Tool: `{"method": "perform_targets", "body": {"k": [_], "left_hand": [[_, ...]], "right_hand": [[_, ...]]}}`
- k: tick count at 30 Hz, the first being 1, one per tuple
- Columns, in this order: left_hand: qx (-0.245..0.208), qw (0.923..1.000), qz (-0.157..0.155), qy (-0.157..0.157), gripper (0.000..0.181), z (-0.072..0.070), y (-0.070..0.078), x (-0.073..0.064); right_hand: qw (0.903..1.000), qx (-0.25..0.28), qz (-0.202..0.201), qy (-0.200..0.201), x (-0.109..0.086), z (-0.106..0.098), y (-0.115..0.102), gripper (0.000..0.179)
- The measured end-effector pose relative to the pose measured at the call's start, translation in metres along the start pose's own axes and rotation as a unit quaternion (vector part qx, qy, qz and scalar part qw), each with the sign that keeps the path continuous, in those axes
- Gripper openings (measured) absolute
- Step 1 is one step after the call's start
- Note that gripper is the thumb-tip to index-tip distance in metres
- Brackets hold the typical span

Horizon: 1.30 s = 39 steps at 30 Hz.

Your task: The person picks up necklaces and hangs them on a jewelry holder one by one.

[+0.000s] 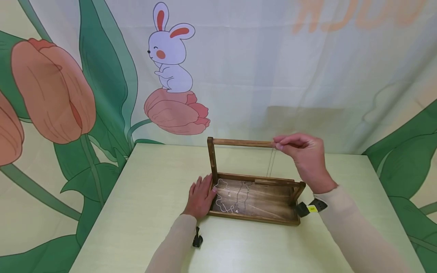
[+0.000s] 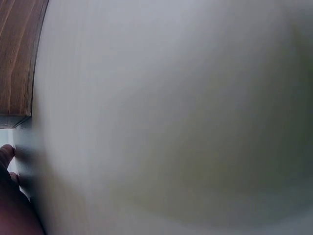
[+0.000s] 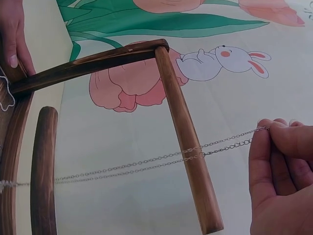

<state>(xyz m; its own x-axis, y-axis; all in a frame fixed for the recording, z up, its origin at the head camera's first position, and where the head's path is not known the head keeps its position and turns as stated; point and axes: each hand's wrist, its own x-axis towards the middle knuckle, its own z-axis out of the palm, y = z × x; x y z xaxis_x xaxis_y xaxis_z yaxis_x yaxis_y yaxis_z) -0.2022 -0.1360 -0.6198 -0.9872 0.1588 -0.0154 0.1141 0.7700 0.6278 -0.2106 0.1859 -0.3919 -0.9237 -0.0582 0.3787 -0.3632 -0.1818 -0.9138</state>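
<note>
My right hand point(image 1: 307, 155) pinches a thin silver chain necklace point(image 1: 271, 163) between thumb and fingertips, beside the free right end of the wooden bar point(image 1: 242, 142). In the right wrist view its two strands point(image 3: 122, 166) run from the fingertips past the bar and down toward the tray. The wooden tray point(image 1: 273, 204) carries this bar on a tall left post point(image 1: 212, 159). My left hand point(image 1: 199, 199) rests on the tray's left end, fingers along the outside and thumb at the rim. Inside lie fine chains point(image 1: 247, 193) and a paler, looped chain point(image 1: 220, 203).
A shorter wooden post point(image 1: 297, 191) stands at the tray's right end, apart from the bar. The pale table point(image 1: 153, 182) backs onto a printed curtain point(image 1: 232, 76) with tulips and a rabbit. Black wrist cameras are strapped to both wrists.
</note>
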Motion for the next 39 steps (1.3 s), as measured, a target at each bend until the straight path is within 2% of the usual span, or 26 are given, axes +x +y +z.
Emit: {"method": "perform_targets", "body": {"k": [14,27,39], "left_hand": [[0.003,1.0,0.004,0.001,0.063,0.001,-0.002,0.0],[0.003,1.0,0.002,0.003,0.064,0.003,-0.005,0.002],[-0.008,1.0,0.004,0.003,0.063,0.002,-0.004,0.001]], "right_hand": [[0.9995,0.014,-0.023,0.016,-0.001,-0.015,-0.005,0.005],[0.9992,0.006,-0.02,0.034,-0.002,-0.031,-0.008,0.003],[0.9984,0.007,-0.025,0.05,-0.001,-0.038,-0.006,0.009]]}}
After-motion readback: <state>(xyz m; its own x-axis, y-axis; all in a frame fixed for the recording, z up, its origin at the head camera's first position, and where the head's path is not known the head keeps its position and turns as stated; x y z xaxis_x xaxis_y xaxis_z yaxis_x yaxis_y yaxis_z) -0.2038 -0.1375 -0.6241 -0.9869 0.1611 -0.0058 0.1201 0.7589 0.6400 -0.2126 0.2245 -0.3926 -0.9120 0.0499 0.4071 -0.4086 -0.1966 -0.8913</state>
